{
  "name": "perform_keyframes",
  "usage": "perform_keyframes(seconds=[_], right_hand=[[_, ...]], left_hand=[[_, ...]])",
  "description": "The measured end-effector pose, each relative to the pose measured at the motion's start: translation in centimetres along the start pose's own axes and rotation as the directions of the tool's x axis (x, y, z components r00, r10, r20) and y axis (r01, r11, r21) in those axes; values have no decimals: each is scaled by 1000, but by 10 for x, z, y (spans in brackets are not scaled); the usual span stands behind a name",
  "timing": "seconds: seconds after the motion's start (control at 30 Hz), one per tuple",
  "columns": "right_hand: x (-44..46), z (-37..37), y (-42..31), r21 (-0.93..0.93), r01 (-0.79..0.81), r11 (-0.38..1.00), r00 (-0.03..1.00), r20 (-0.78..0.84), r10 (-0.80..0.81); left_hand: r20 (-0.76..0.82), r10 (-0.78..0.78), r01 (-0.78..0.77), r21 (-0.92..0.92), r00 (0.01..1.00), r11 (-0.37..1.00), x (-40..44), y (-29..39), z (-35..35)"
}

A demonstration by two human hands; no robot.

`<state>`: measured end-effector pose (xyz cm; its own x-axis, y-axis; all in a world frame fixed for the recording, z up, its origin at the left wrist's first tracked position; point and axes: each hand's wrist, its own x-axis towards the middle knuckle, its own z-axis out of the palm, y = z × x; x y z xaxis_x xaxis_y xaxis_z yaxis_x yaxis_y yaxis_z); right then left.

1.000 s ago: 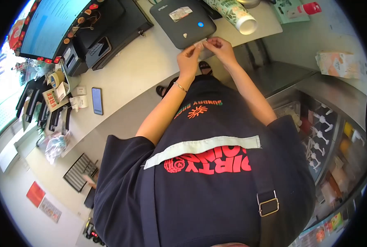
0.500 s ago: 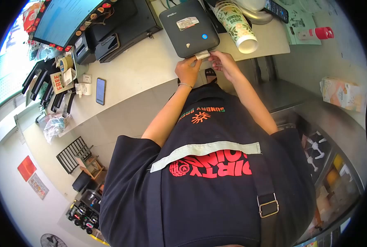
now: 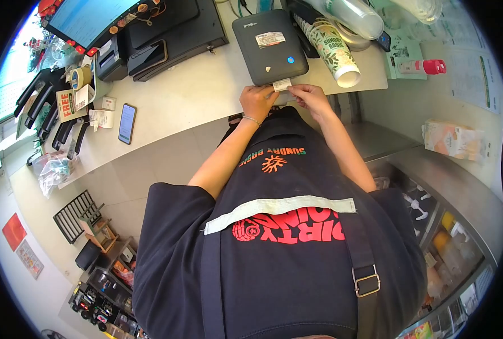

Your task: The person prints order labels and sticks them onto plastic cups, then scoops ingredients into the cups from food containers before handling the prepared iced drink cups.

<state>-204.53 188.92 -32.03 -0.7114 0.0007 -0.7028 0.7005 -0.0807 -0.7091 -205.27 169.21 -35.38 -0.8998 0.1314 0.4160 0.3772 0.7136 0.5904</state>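
Observation:
A small white printed label (image 3: 282,85) stands at the front edge of a black label printer (image 3: 271,48) with a lit blue button. My left hand (image 3: 258,101) pinches the label's left end between thumb and finger. At the other end, the fingers of my right hand (image 3: 312,100) close on the label's right edge. Whether the label is still joined to the printer cannot be made out. To the right of the printer lies a stack of patterned paper cups (image 3: 333,51), tilted with a white end toward me.
A phone (image 3: 127,123) lies on the white counter (image 3: 175,107), left of my hands. Further back are a cash drawer (image 3: 206,39), another phone (image 3: 148,58) and a screen (image 3: 93,22). Clear plastic cups (image 3: 356,17) and a red-capped bottle (image 3: 426,66) are at the right.
The fingers of my right hand have drawn together at the label's right edge. The label's printed face shows more plainly. The whole view has shifted slightly.

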Motion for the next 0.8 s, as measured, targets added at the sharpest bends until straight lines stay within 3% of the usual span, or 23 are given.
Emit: perform_keyframes(seconds=[0.23,0.33,0.4,0.47,0.53,0.6,0.67,0.73,0.77,0.8], right_hand=[[-10,12,-8,-39,47,998,996,-73,-50],[-20,14,-9,11,127,992,991,-43,-127],[-44,9,-16,-74,220,973,975,25,-219],[-97,-3,-52,-212,404,890,910,193,-367],[-151,-24,-86,-152,691,707,723,157,-673],[-181,-28,-128,153,904,399,409,-40,-912],[-192,-32,-180,-112,992,56,30,-221,-975],[-192,-29,-225,-518,855,13,-131,-239,-962],[-192,-23,-246,-511,859,-17,-160,-236,-958],[-193,-14,-264,-662,750,14,-143,-182,-973]], left_hand=[[50,49,-45,-70,998,997,-5,-10,0],[168,-16,20,-20,986,1000,-8,-20,-2],[397,-109,86,76,911,993,-1,-17,-8],[490,-43,43,11,871,999,0,-15,-18],[863,-111,124,56,492,991,36,6,-69],[868,33,255,-182,495,950,70,27,-103],[746,211,171,-400,632,901,125,65,-134],[418,330,-11,-606,847,796,179,98,-144],[226,375,-204,-541,899,816,207,112,-146],[30,431,-377,-433,902,819,233,126,-143]])
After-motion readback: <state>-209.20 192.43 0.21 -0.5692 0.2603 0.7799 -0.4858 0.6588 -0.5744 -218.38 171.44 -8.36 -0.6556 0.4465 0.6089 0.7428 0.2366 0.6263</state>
